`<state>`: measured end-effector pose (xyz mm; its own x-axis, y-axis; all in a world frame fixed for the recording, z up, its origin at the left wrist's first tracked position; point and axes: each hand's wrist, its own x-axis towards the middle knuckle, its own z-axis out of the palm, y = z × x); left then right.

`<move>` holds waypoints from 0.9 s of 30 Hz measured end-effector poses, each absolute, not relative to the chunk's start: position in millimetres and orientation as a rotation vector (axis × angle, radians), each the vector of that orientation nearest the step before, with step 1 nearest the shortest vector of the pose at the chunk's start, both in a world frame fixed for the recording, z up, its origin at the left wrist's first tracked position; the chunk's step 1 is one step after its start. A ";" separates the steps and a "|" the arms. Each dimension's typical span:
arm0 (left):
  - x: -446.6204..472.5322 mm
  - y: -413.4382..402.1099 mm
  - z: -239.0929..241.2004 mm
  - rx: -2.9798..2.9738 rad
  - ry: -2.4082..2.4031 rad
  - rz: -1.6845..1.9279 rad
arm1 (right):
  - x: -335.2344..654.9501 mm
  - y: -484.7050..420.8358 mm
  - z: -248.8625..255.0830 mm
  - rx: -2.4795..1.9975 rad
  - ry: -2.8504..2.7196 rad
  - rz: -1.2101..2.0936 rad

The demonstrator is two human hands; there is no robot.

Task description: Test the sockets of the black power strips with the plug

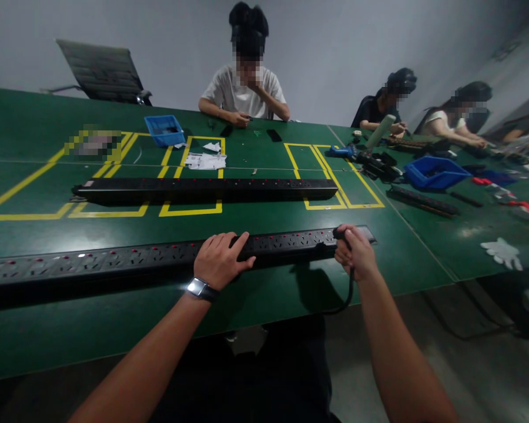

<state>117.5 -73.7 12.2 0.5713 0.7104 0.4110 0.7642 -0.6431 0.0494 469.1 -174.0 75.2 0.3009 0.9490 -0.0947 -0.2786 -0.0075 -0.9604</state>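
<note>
Item one: long black power strip with a row of sockets and small red switches (114, 259), lying lengthwise on the green tabletop (264, 305), near its front edge; the strip's left end runs out of view.

Left hand (218, 258): laid over the strip's middle, fingers side by side, thumb spread away from them. Silver-faced watch on a dark band (198, 286), worn on that wrist.

Right hand (355, 251): at the strip's right end, fingers curled into a fist around a black flexible cable (351, 288), which hangs down on the near side of the strip; whether the fist touches the strip cannot be told.

Beyond the strip, roughly parallel and apart from it: second black power strip (211, 189), lying across yellow tape outlines (189, 210).

Farther beyond: blue plastic bin (163, 140); torn white printed paper (205, 161); flat black rectangular object (274, 136); seated person in a white T-shirt (223, 85), one hand raised to the face; grey ribbed office chair (99, 67).

Beyond the strip's right end: short black strip-like piece (423, 201); angular blue tray (436, 181); two co-workers, blurred.

Right of the strip: crumpled white glove (501, 254).
</note>
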 end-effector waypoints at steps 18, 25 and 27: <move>73.4 -57.9 15.7 -2.720 -1.189 -0.348 | 454.5 -195.4 73.6 -1.084 -0.693 1.183; -35.6 -41.9 3.6 -2.682 -1.135 -0.282 | 408.6 -181.5 65.3 -1.004 -0.672 1.301; -59.4 -39.1 2.5 -2.668 -1.127 -0.277 | 384.7 -173.4 60.3 -0.982 -0.667 1.343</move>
<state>-59.4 -39.1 2.5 0.6858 0.6791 0.2618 0.7230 -0.6769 -0.1383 384.7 -173.4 60.3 0.1465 0.9796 -0.1373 -0.4823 -0.0505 -0.8746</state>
